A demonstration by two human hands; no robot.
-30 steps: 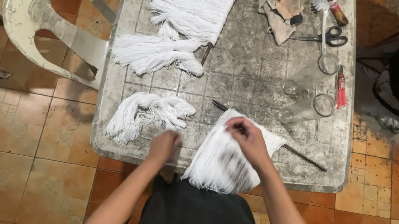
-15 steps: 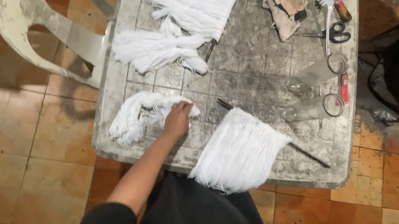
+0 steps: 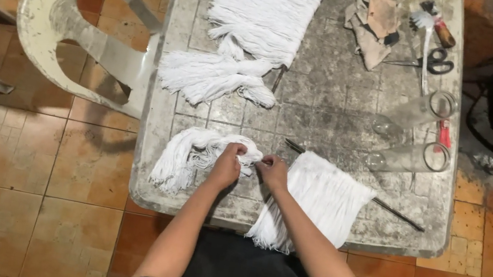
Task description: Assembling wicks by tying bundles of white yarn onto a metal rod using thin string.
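Fingers of my left hand (image 3: 227, 163) pinch the loose white bundle of cotton strands (image 3: 193, 153) on the worn grey counter (image 3: 332, 113); my right hand (image 3: 273, 170) beside it grips the same bundle's end, left of a flat white fringe (image 3: 317, 198).

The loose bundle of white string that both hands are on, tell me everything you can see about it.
The loose bundle of white string looks like soft cotton yarn, many thin strands gathered into a curved hank. It lies flat near the front left of the grey table, its loose ends fanning toward the table's front left corner. The left hand grips its right end, and the right hand pinches strands there. It lies apart from the other white bundles.
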